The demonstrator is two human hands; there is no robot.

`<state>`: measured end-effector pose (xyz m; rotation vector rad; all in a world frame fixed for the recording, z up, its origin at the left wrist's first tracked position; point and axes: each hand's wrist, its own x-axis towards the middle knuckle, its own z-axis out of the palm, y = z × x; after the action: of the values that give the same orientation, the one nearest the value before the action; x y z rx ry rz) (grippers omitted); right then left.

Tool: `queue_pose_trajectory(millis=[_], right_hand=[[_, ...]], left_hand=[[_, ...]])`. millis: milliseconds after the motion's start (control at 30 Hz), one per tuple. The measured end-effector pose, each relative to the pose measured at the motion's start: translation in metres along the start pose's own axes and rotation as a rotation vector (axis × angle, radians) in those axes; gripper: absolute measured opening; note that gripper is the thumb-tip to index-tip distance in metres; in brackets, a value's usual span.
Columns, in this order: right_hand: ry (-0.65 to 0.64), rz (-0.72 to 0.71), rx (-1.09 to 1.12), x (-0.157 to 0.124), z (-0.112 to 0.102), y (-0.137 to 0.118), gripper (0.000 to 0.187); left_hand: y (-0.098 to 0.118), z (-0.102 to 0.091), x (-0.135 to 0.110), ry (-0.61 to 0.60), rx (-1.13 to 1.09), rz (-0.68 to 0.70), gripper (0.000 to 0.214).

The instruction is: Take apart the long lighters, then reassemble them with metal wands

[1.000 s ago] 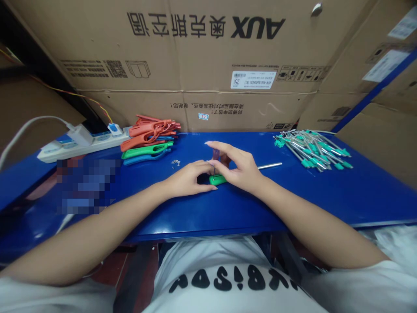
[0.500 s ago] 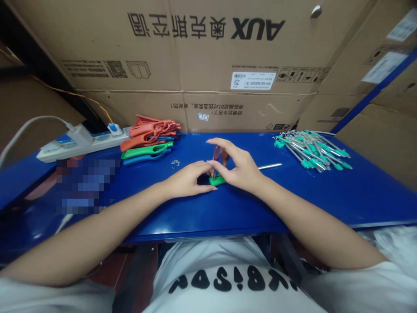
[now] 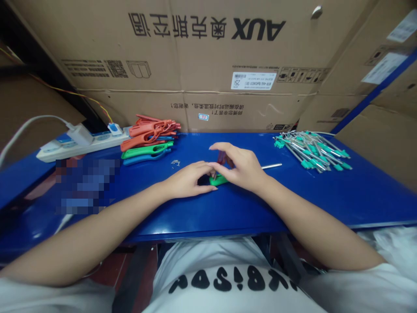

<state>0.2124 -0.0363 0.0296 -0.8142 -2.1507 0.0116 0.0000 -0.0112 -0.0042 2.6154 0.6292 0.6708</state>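
Observation:
In the middle of the blue table (image 3: 342, 195), my left hand (image 3: 187, 179) pinches a small green plastic piece (image 3: 217, 180) and presses it down on the surface. My right hand (image 3: 243, 167) is curled over a small dark red-handled screwdriver (image 3: 222, 156), whose tip meets the green piece. A thin metal rod (image 3: 271, 166) sticks out to the right from behind my right hand. Much of the green piece is hidden by my fingers.
Orange, green and blue plastic handles (image 3: 148, 139) are stacked at the back left beside a white power strip (image 3: 78, 143). A pile of green-tipped metal rods (image 3: 311, 150) lies at the back right. Tiny metal parts (image 3: 176, 163) lie near my left hand. Cardboard boxes (image 3: 202, 56) wall the back.
My right hand has lowered and curled closer over the screwdriver, which now stands lower and more hidden. My left hand has stayed on the green piece.

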Motion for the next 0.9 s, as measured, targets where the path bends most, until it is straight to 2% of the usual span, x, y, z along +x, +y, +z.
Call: queue_pose_trajectory(millis=[67,200,333,433,633,800,900], right_hand=[[0.015,-0.010,-0.017,0.0003,-0.0011,-0.0001,0.039],[0.007,0.015,0.105,0.0014,-0.0036,-0.0015,0.046],[0.050,0.025,0.021,0.0023,-0.0061,-0.0002,0.034],[0.067,-0.002,-0.046,0.0029,-0.0070,-0.0005,0.032],[-0.006,0.037,0.194,0.0034,-0.0034,-0.0018,0.039],[0.074,0.000,-0.060,0.0032,-0.0057,0.0013,0.032],[0.011,-0.015,-0.042,0.0036,-0.0069,0.0000,0.037]], left_hand=[[0.0006,-0.0008,0.0002,-0.012,0.000,0.002,0.029],[0.0011,-0.0022,0.0004,-0.043,-0.007,-0.001,0.027],[0.0003,-0.0016,0.0002,-0.036,0.003,0.007,0.026],[0.0002,-0.0015,0.0001,-0.033,0.001,0.012,0.027],[0.0011,-0.0022,0.0006,-0.042,0.001,-0.004,0.028],[0.0003,-0.0015,0.0005,-0.034,-0.004,0.026,0.026],[0.0010,-0.0019,0.0005,-0.036,0.008,0.021,0.027]])
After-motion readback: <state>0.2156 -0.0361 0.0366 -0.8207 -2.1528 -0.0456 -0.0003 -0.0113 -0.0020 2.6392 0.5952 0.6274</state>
